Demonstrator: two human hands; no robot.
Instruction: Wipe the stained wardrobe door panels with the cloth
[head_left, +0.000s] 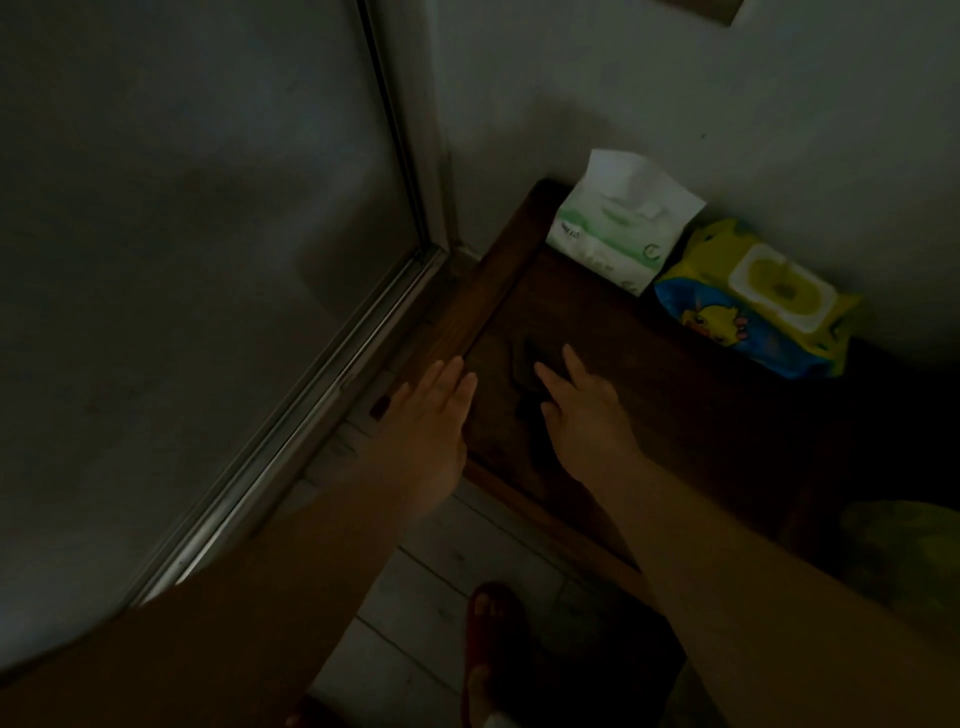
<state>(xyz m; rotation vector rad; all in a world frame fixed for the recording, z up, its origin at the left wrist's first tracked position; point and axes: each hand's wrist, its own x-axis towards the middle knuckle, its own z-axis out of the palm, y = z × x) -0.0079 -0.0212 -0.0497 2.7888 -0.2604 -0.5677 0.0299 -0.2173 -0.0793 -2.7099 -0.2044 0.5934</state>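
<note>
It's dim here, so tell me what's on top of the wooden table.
Two wipe packs: green-white pack and yellow-blue pack. A dark shape lies at the right hand; unidentifiable.

A dim home: wardrobe door, wooden table, wipe packs.

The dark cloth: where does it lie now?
The dark cloth lies on the brown wooden tabletop, at the right hand's fingertips, right of the left hand.
</note>
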